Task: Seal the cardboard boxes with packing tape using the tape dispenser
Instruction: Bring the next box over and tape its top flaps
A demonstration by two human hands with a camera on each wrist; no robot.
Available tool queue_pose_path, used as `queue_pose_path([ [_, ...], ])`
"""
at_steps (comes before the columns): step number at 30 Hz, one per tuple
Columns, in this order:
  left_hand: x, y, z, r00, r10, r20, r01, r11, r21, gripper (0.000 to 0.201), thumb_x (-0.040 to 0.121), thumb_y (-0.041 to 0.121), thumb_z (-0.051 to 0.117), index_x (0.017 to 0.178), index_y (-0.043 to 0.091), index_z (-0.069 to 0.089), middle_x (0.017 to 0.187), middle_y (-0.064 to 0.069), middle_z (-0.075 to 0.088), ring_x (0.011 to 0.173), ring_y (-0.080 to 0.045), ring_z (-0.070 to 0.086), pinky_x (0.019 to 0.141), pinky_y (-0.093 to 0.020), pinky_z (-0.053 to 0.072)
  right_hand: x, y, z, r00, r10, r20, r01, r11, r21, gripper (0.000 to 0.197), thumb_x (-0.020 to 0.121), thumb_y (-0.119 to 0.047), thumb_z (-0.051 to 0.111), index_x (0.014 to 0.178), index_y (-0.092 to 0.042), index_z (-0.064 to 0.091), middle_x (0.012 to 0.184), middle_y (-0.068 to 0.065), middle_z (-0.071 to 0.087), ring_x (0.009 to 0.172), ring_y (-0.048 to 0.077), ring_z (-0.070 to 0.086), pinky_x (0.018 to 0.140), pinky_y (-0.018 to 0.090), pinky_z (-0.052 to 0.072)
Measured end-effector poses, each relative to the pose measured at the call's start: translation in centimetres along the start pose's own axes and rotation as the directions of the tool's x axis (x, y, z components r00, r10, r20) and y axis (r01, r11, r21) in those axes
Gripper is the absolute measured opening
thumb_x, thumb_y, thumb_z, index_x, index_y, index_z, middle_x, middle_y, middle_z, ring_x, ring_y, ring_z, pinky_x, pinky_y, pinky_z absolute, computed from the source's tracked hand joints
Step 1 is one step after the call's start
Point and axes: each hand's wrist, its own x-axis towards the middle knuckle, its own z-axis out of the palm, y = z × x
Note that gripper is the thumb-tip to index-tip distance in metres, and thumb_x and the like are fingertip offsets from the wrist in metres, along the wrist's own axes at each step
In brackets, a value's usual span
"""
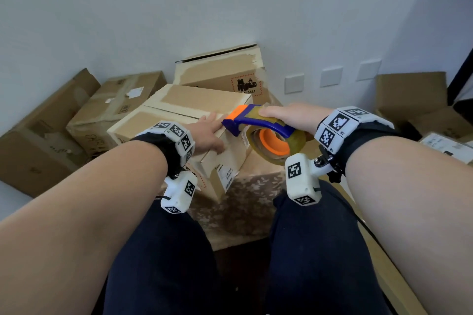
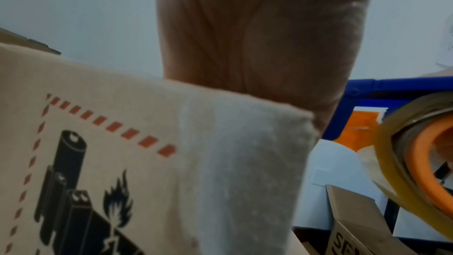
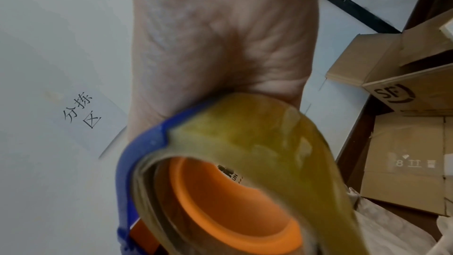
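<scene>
A brown cardboard box point(image 1: 179, 115) lies tilted on a patterned cloth in front of my knees, its top flaps closed along a seam. My left hand point(image 1: 208, 133) rests flat on its near right top edge, fingers straight. My right hand point(image 1: 286, 115) grips a blue and orange tape dispenser point(image 1: 252, 123) holding a yellowish tape roll point(image 1: 277, 144); its orange-tipped front end meets the box's right top edge beside my left fingertips. In the left wrist view the box's side point(image 2: 147, 152) shows a battery hazard mark. The right wrist view shows the tape roll point(image 3: 257, 162) under my palm point(image 3: 220, 36).
More cardboard boxes are stacked against the wall: a taller one point(image 1: 222, 71) behind, others at the left point(image 1: 112, 107) and far right point(image 1: 412, 97). Wall sockets point(image 1: 330, 77) sit low on the white wall. My dark-trousered legs fill the foreground.
</scene>
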Motion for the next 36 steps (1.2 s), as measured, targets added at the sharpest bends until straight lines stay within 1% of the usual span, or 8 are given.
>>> queue_pose_path([
  [4, 0.0, 0.3, -0.2, 1.0, -0.012, 0.005, 0.012, 1.0, -0.022, 0.097, 0.083, 0.027, 0.065, 0.151, 0.039, -0.004, 0.16, -0.004, -0.013, 0.147, -0.026, -0.006, 0.118, -0.049, 0.004, -0.4, 1.6, -1.6, 1.0, -0.001, 0.012, 0.001, 1.0, -0.013, 0.055, 0.076, -0.07, 0.053, 0.073, -0.016, 0.065, 0.067, 0.005, 0.066, 0.069, 0.024, 0.06, 0.079, 0.034, 0.047],
  [13, 0.0, 0.7, -0.4, 1.0, -0.015, 0.023, 0.014, 1.0, 0.017, 0.096, 0.084, 0.026, 0.063, 0.148, 0.043, -0.006, 0.159, -0.008, -0.015, 0.147, -0.03, -0.007, 0.118, -0.051, 0.003, -1.2, 3.0, -3.2, 0.999, -0.008, 0.041, 0.011, 0.998, -0.067, 0.059, 0.073, -0.072, 0.054, 0.082, -0.015, 0.067, 0.076, 0.008, 0.069, 0.075, 0.025, 0.062, 0.086, 0.037, 0.047],
  [16, -0.1, 0.8, -0.5, 0.999, -0.017, 0.032, 0.016, 1.0, 0.019, 0.096, 0.085, 0.025, 0.063, 0.148, 0.043, -0.007, 0.159, -0.009, -0.016, 0.147, -0.031, -0.008, 0.118, -0.052, 0.003, -0.8, 2.8, -3.0, 0.999, 0.0, 0.046, 0.009, 0.984, -0.178, 0.067, 0.069, -0.077, 0.052, 0.085, -0.014, 0.069, 0.08, 0.01, 0.073, 0.075, 0.025, 0.065, 0.088, 0.038, 0.048],
  [20, -0.2, 0.9, -0.4, 0.999, -0.015, 0.04, 0.013, 0.999, 0.042, 0.097, 0.085, 0.026, 0.063, 0.148, 0.042, -0.009, 0.159, -0.009, -0.017, 0.147, -0.03, -0.007, 0.118, -0.052, 0.004, 0.4, 2.4, -2.3, 0.999, 0.03, 0.013, -0.025, 0.949, -0.313, 0.065, 0.067, -0.078, 0.049, 0.078, -0.016, 0.065, 0.074, 0.007, 0.069, 0.071, 0.024, 0.062, 0.082, 0.036, 0.047],
  [23, -0.1, 0.8, -0.4, 0.999, -0.016, 0.043, 0.013, 0.997, 0.076, 0.097, 0.086, 0.03, 0.062, 0.147, 0.043, -0.011, 0.159, -0.007, -0.018, 0.147, -0.03, -0.008, 0.117, -0.053, 0.006, 1.3, 1.6, -1.4, 0.999, 0.041, 0.011, -0.034, 0.93, -0.367, 0.064, 0.071, -0.075, 0.049, 0.084, -0.015, 0.065, 0.075, 0.007, 0.066, 0.07, 0.024, 0.061, 0.076, 0.034, 0.046],
  [28, -0.2, 0.8, -0.3, 0.999, -0.02, 0.045, 0.014, 0.991, 0.136, 0.096, 0.086, 0.036, 0.058, 0.146, 0.046, -0.016, 0.159, -0.002, -0.019, 0.147, -0.028, -0.008, 0.117, -0.053, 0.013, 2.5, -0.4, -0.1, 0.998, 0.022, 0.066, 0.012, 0.88, -0.475, 0.067, 0.075, -0.072, 0.039, 0.096, -0.012, 0.062, 0.064, 0.004, 0.051, 0.061, 0.021, 0.049, 0.066, 0.032, 0.038],
  [33, -0.1, 0.8, -0.4, 0.998, -0.017, 0.061, 0.008, 0.987, 0.158, 0.094, 0.088, 0.039, 0.055, 0.145, 0.044, -0.019, 0.158, -0.003, -0.02, 0.147, -0.029, -0.008, 0.116, -0.054, 0.013, 3.4, -2.4, -0.3, 0.998, 0.022, 0.058, 0.009, 0.876, -0.482, 0.059, 0.08, -0.068, 0.043, 0.079, -0.012, 0.061, 0.062, 0.005, 0.058, 0.064, 0.023, 0.055, 0.079, 0.035, 0.045],
  [36, 0.1, 0.7, -0.4, 0.998, -0.022, 0.066, 0.012, 0.988, 0.157, 0.095, 0.087, 0.039, 0.055, 0.145, 0.044, -0.02, 0.158, -0.002, -0.02, 0.147, -0.029, -0.008, 0.116, -0.056, 0.012, 2.8, -3.7, -0.5, 0.998, 0.025, 0.058, 0.007, 0.869, -0.494, 0.046, 0.089, -0.056, 0.046, 0.073, -0.014, 0.056, 0.064, 0.005, 0.058, 0.065, 0.022, 0.053, 0.075, 0.033, 0.042],
])
